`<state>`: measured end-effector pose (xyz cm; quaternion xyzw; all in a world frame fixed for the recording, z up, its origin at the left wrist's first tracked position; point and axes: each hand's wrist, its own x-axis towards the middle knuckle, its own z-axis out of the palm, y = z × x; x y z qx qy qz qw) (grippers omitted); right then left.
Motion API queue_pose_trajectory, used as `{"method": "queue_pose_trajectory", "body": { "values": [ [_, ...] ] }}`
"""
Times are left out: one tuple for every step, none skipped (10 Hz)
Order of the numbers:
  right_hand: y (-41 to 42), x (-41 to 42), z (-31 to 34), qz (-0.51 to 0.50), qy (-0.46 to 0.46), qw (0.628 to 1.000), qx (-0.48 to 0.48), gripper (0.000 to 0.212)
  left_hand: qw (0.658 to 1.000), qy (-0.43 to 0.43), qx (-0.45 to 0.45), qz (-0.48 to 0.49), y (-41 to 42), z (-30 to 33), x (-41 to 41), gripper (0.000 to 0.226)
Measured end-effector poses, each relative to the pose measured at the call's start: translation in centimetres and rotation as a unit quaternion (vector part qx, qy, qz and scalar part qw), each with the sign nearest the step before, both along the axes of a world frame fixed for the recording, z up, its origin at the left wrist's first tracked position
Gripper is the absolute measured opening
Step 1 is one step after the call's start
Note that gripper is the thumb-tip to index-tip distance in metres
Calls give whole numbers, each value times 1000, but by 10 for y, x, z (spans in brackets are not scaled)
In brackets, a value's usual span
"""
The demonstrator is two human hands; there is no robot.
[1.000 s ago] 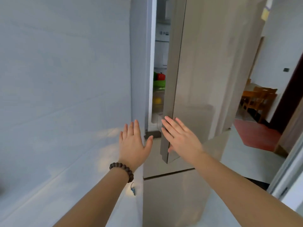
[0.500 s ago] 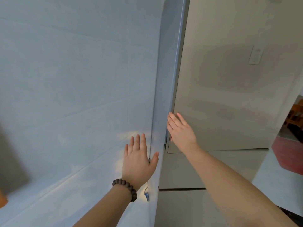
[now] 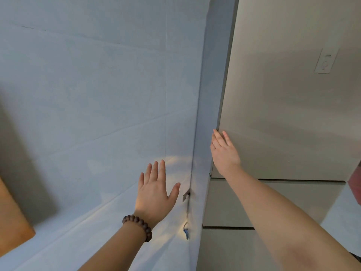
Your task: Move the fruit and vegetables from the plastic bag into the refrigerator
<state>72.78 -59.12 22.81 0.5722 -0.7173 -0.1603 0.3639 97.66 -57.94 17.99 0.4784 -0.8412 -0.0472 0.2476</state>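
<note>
Refrigerator door is shut now: 1 second ago it stood ajar with a red and a green item showing on a shelf through the gap, and that gap is gone, so no fruit or vegetables are in view and the plastic bag is nowhere in the shot either. Right hand lies flat against the upper door near its left edge, fingers straight and together, gripping nothing; a second ago it was on the edge of the swinging door, and half a second ago already on the closed front. Left hand is spread open, fingers straight and thumb out, held up before the pale tiled wall; whether it touches the wall I cannot tell. It holds nothing, as before. Bead bracelet sits on the left wrist. Grey side panel of the fridge runs between the 2 hands. Below the right forearm, 2 dark seams mark lower drawer fronts. A small control plate shows high on the door. Orange wooden edge pokes in at far left.
</note>
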Motion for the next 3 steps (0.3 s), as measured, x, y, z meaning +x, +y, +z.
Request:
{"method": "queue_pose_trajectory", "body": {
  "values": [
    [0,13,0,-17,-67,998,-13,55,1000,-5,7,-5,6,2,6,77],
    [12,26,-12,-12,-166,984,-57,64,1000,-14,2,-11,10,1,9,76],
    [34,42,-26,-7,-253,963,-91,67,999,-26,-2,-25,14,1,7,76]
  ]
}}
